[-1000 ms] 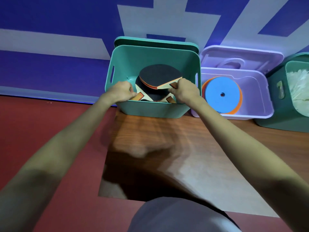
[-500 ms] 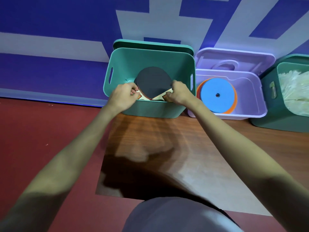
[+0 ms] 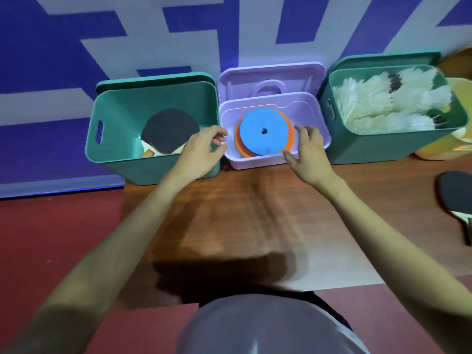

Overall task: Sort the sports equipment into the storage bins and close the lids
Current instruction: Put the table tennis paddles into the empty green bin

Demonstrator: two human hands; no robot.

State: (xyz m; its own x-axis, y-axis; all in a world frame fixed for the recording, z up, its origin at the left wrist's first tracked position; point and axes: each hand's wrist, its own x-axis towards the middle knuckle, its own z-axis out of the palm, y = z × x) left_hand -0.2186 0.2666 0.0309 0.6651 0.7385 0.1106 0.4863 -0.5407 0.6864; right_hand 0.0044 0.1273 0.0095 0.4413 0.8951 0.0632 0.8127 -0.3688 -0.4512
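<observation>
Both hands hover at the front rim of the lilac bin; neither holds anything. The left hand has loosely spread, slightly curled fingers at the bin's left front corner, and the right hand is spread with thumb apart at its right front edge. Between the hands, a little beyond them, the blue disc tops a stack of orange discs inside the bin. Beyond that, the lilac lid stands leaning on the wall.

The lid looks like thin moulded plastic: probably light, fairly stiff, a bit slick. Its moulded centre handle or two opposite edges seem the sound places to hold.

Left of the left hand, paddles lie in the green bin. Far right of the right hand, another paddle lies unsorted on the table.
</observation>
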